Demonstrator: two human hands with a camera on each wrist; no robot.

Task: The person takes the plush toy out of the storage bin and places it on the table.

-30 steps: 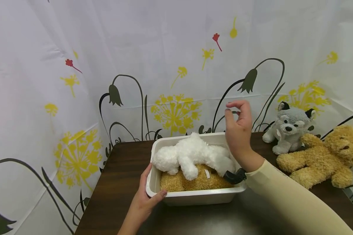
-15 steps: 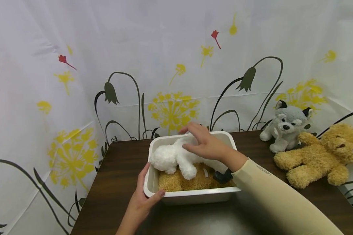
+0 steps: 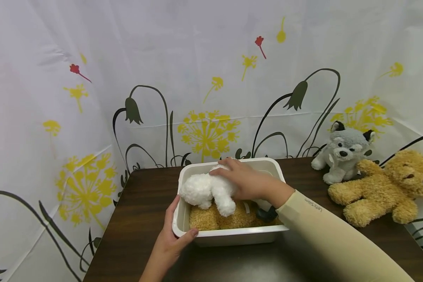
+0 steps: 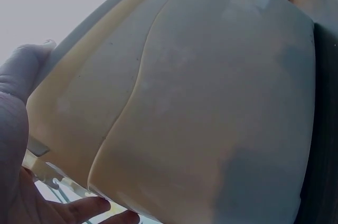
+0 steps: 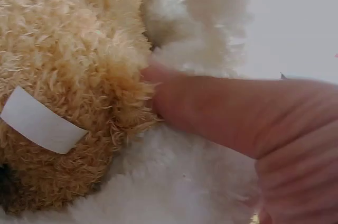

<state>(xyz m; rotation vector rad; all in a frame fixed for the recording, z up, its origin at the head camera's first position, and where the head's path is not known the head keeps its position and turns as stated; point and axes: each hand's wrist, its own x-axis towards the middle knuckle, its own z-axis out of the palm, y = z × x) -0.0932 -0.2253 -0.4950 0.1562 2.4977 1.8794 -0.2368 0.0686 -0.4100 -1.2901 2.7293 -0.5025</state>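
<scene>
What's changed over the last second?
The right hand, earlier raised above the tub, came down leftward onto the white plush; whether it grips is unclear. The left hand still holds the tub; the grey dog stayed put.

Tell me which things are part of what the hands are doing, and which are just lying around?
Seem part of it:
white tub, gripped by the left hand
fluffy white toy, under the right hand
golden-brown toy beneath it, inside the tub

Seem just lying around:
grey toy dog, sitting up
golden bear beside it
</scene>
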